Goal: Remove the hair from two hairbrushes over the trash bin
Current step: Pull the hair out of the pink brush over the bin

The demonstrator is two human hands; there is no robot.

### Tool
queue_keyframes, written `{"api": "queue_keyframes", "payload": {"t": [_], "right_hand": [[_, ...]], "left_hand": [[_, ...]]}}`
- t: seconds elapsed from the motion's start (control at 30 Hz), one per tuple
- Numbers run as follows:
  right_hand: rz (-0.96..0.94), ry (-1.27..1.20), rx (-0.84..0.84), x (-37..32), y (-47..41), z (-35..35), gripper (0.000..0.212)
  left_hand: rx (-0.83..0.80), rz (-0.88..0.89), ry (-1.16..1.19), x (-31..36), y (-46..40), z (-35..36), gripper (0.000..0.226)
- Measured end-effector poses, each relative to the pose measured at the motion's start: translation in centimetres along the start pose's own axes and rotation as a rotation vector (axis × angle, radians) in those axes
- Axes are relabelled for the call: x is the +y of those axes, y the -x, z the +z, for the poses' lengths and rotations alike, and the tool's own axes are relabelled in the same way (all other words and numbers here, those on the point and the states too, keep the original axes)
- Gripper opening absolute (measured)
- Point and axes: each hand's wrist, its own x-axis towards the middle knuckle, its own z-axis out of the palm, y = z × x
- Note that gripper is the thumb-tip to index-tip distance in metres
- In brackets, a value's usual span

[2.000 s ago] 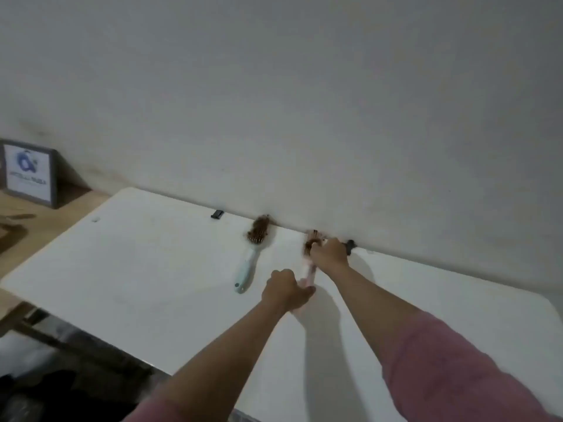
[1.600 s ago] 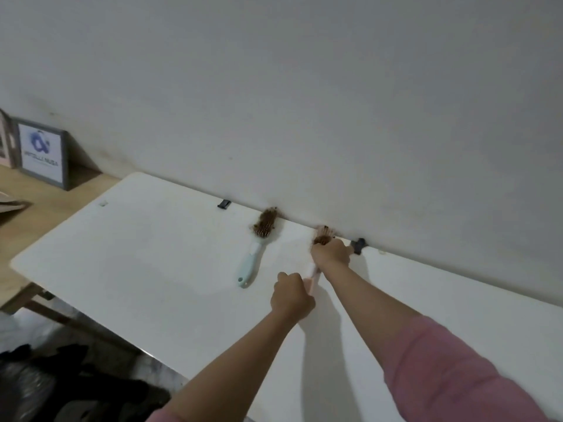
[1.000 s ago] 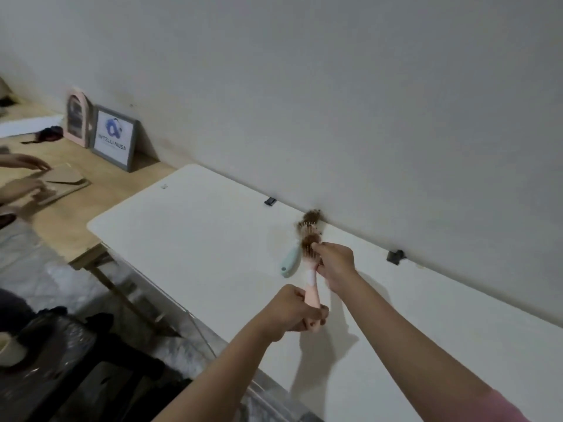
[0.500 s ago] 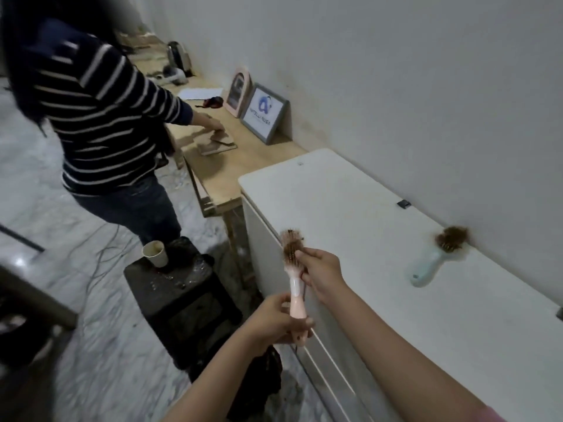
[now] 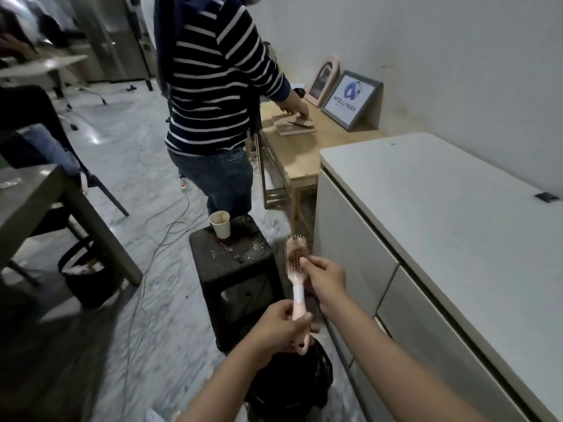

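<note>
While the left hand [image 5: 281, 325] curls round the handle of the pink paddle hairbrush [image 5: 296, 280], holding it upright, the right hand [image 5: 324, 277] pinches the clump of brown hair [image 5: 295, 254] caught in its bristles. Directly below, near the bottom of the scene, sits a dark mesh trash bin [image 5: 313, 379], partly hidden by the forearms. Just beyond it stands a black plastic stool [image 5: 234, 269] bearing a paper cup [image 5: 220, 224]. A white cabinet [image 5: 426, 239] runs along the right, and a person in a striped top [image 5: 213, 71] stands farther off.

White wall [image 5: 441, 41], marble floor [image 5: 134, 166], white cabinet [image 5: 441, 214], wooden table [image 5: 301, 150], dark stool [image 5: 234, 269].
</note>
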Motion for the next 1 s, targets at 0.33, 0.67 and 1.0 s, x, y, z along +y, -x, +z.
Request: {"api": "queue_keyframes", "payload": {"t": [0.33, 0.67, 1.0], "right_hand": [[-0.073, 0.091, -0.018, 8.7, 2.7, -0.7, 0.011], [-0.226, 0.296, 0.113, 8.3, 9.2, -0.8, 0.017], [-0.284, 0.235, 0.120, 8.3, 9.8, 0.0, 0.014]], "left_hand": [[0.034, 0.088, 0.009, -10.4, -0.1, -0.2, 0.015], [0.099, 0.102, 0.056, -12.5, 4.2, 1.4, 0.008], [0.299, 0.095, 0.241, -12.2, 3.9, 0.7, 0.018]]}}
